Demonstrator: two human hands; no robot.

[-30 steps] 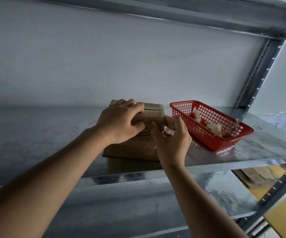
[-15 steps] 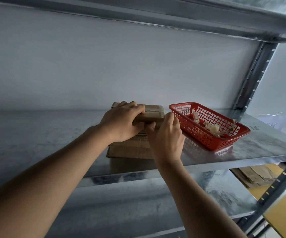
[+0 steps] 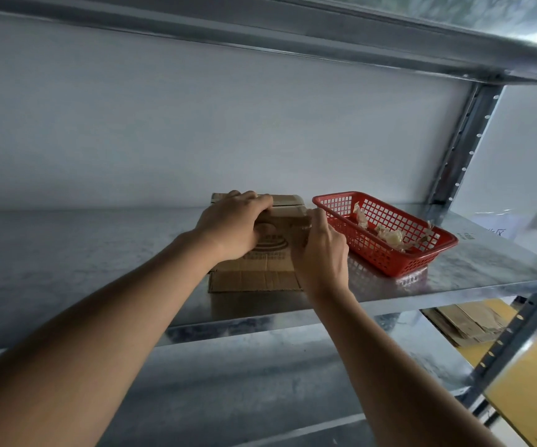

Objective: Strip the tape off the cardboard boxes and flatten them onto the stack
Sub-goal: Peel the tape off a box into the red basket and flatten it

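Note:
A small brown cardboard box [image 3: 273,250] with a printed round logo stands on the metal shelf [image 3: 83,259], one flap lying flat toward me. My left hand [image 3: 231,227] is curled over the box's top left edge and grips it. My right hand [image 3: 320,253] holds the box's right side, thumb and fingers pinching at the upper right corner. Whether tape is between those fingers is hidden.
A red plastic basket [image 3: 399,262] with crumpled tape scraps [image 3: 389,237] sits just right of the box. A shelf upright [image 3: 464,143] rises at the back right. Below the shelf at right lies a stack of flattened cardboard [image 3: 467,324] on a yellow surface.
My right hand has shifted slightly up along the box's right edge toward the top corner. My left hand keeps its grip on the top.

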